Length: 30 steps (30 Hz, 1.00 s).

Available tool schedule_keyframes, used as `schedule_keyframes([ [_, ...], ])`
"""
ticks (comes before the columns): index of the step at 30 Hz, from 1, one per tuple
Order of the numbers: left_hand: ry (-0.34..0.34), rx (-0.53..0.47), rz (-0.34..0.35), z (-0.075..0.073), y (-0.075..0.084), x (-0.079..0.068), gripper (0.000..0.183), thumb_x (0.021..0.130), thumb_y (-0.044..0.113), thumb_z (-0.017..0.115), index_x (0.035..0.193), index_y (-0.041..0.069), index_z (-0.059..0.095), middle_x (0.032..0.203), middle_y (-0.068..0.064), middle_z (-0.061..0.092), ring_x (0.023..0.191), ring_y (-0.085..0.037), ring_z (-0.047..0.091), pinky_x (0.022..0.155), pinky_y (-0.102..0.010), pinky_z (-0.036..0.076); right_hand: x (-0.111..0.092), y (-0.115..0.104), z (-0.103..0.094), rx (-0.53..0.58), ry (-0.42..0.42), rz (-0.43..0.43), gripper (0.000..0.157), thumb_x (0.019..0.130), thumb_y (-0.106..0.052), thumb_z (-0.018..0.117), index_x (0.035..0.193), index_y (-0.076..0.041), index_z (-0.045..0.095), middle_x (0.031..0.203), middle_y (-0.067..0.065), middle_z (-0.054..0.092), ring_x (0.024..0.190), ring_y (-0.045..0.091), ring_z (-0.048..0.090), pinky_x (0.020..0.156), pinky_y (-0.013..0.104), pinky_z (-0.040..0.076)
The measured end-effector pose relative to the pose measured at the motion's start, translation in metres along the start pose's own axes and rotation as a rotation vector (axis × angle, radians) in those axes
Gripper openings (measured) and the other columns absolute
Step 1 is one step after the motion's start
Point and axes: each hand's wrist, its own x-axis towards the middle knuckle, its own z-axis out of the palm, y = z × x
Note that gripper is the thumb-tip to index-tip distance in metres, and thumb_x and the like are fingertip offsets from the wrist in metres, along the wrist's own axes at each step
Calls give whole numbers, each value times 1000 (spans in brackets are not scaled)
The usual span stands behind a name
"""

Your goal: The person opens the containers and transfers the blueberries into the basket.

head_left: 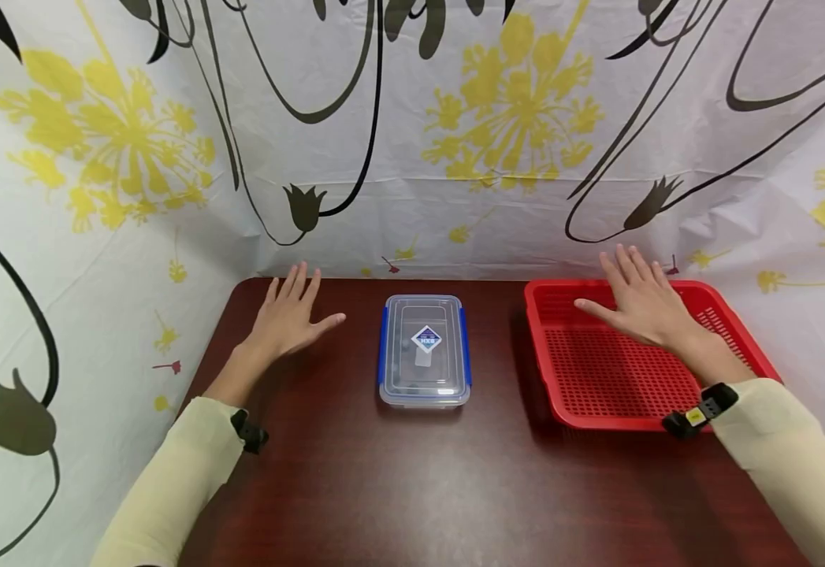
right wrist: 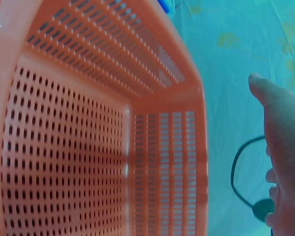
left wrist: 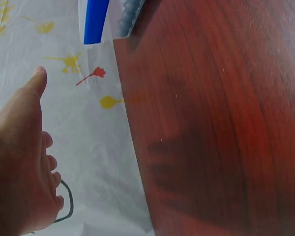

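Observation:
A clear plastic food container [head_left: 422, 386] with blue side clips lies on the table between the two hands. To its left hovers the left hand [head_left: 286, 321], fingers spread and holding nothing; its shadow falls on the wood in the left wrist view. On the right, a red perforated plastic basket [head_left: 596, 370] stands on the table, with nothing visible inside. Above this basket is the right hand [head_left: 642, 307], fingers straight and apart, gripping nothing. The right wrist view shows the hand beside the basket's far end, not touching it.
The dark reddish-brown wooden table [head_left: 412, 488] reaches back to a white patterned cloth [head_left: 398, 142] that hangs behind and along both sides. Both wrists wear black straps with small devices. One blue clip [left wrist: 95, 22] of the container shows in the left wrist view.

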Motion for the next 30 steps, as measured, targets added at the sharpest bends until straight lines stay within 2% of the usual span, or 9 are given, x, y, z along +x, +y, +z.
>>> schedule_keyframes([
  [8,-8,-61,0,12,12,-3,107,98,79,44,171,8,11,178,-19,4,165,-36,1,131,-59,0,4,-28,2,1,-10,-42,101,102,-63,55,169,1,13,174,30,3,161,50,2,129,65,-3],
  [17,-18,-127,-6,31,28,-8,104,100,78,42,171,8,13,178,-19,6,165,-36,5,132,-58,4,12,-63,6,0,6,-93,101,101,-65,56,169,-1,17,174,28,8,162,46,2,128,66,1],
  [22,-36,-209,-27,41,39,-11,100,102,74,44,171,8,14,178,-19,7,164,-36,7,132,-57,4,14,-83,12,-8,23,-112,103,100,-67,57,169,-2,18,175,27,10,162,46,7,129,67,5],
  [30,-10,-363,-46,55,59,-18,90,107,64,46,170,6,19,177,-19,14,163,-38,13,130,-60,14,13,-121,23,-9,24,-146,105,99,-70,56,169,-3,17,176,25,10,163,44,6,129,66,8],
])
